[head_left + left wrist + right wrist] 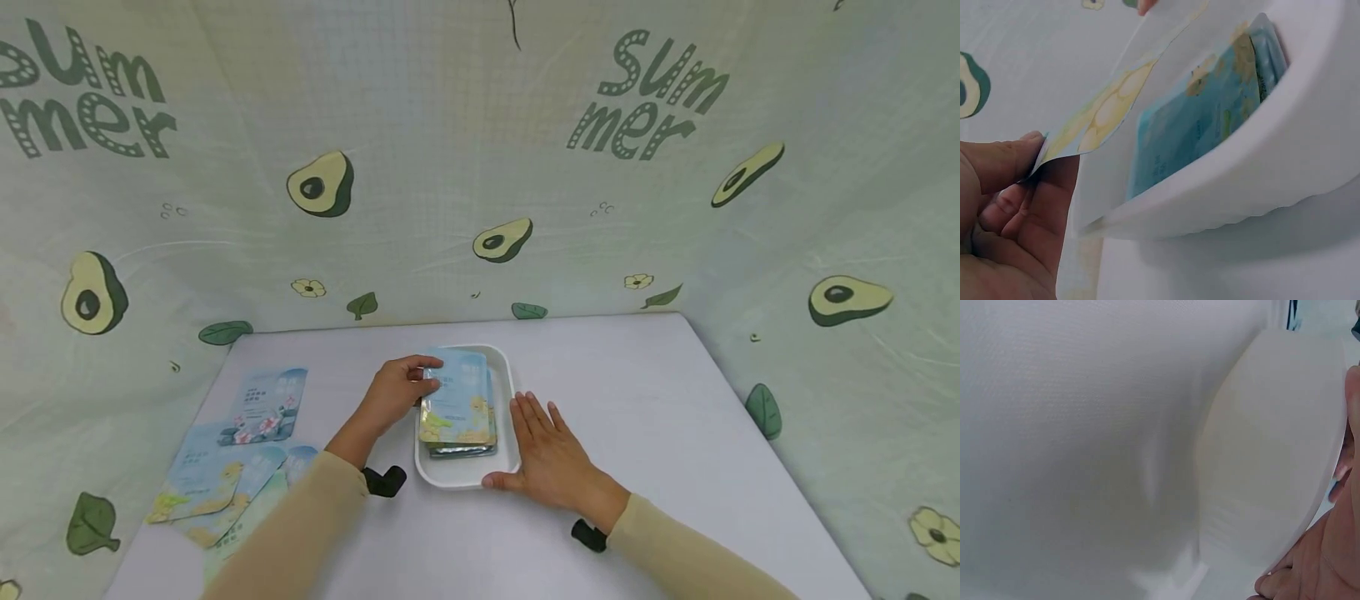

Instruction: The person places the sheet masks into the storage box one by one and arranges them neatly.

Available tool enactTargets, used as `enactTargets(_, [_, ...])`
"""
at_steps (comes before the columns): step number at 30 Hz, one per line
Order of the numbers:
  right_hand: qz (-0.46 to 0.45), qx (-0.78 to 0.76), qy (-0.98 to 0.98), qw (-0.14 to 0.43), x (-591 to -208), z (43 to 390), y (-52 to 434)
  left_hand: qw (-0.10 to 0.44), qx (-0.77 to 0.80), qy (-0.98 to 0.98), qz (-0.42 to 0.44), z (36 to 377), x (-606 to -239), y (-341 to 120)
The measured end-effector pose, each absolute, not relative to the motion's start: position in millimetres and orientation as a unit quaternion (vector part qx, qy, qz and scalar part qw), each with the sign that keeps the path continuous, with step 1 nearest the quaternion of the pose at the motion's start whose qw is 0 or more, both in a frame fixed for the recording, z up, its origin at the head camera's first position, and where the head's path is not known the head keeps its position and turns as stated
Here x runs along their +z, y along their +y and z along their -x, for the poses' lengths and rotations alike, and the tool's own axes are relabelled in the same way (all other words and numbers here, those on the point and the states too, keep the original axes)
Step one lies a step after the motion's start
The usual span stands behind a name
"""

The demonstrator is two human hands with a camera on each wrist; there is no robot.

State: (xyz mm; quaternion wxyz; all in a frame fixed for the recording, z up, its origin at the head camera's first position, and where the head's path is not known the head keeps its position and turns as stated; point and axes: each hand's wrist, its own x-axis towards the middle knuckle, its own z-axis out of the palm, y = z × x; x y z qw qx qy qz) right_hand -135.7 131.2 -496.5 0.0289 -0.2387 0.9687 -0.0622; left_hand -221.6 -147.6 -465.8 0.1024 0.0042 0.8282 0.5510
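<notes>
Currently the top packet (pixel 459 392) sits on a stack of packets (pixel 465 442) inside the white tray (pixel 465 479), directly between the two hands. Left hand (pixel 396 392) pinches the packet's left edge, thumb on top and fingers curled underneath; the left wrist view shows the packet (pixel 1116 106) lifted at that edge, thumb (pixel 1007 159) pressing its corner, with the rest of the stack (pixel 1204 119) lying flat in the tray (pixel 1260 181) below it. Right hand (pixel 547 454) lies flat and spread on the surface just right of the tray, fingers straight, thumb against the tray's near right corner, holding nothing. The right wrist view is mostly tray wall (pixel 1272 456) up close with a bit of palm (pixel 1329 556) at the edge; it adds no detail on the packets. The tray rests on the white surface (pixel 660 417), roughly centred. Further left of the left hand, well apart from the tray, loose packets (pixel 225 467) lie scattered and overlapping on the surface, one of them (pixel 270 404) with pink flowers printed on it. Long beige sleeves (pixel 300 533) cover both forearms, with a black wrist mount (pixel 384 481) visible under each. Behind and to both sides of the hands hangs a pale cloth backdrop (pixel 480 167) printed with avocados and "Summer" lettering.
</notes>
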Motion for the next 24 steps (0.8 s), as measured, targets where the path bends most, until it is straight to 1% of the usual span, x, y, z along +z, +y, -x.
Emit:
enactTargets(6, [0.241, -0.058, 0.968, 0.026, -497, 136, 131, 0.101, 0.532, 0.841, -0.001, 223, -473, -137])
enactTargets(13, [0.241, -0.057, 0.969, 0.020, -498, 136, 131, 0.102, 0.457, 0.883, -0.001, 225, -474, -128])
enactTargets(19, [0.242, -0.055, 0.969, 0.016, -499, 136, 131, 0.104, 0.404, 0.909, -0.006, 224, -470, -123])
enactTargets(24, [0.242, -0.053, 0.969, 0.018, -499, 136, 131, 0.103, 0.391, 0.915, -0.003, 221, -468, -121])
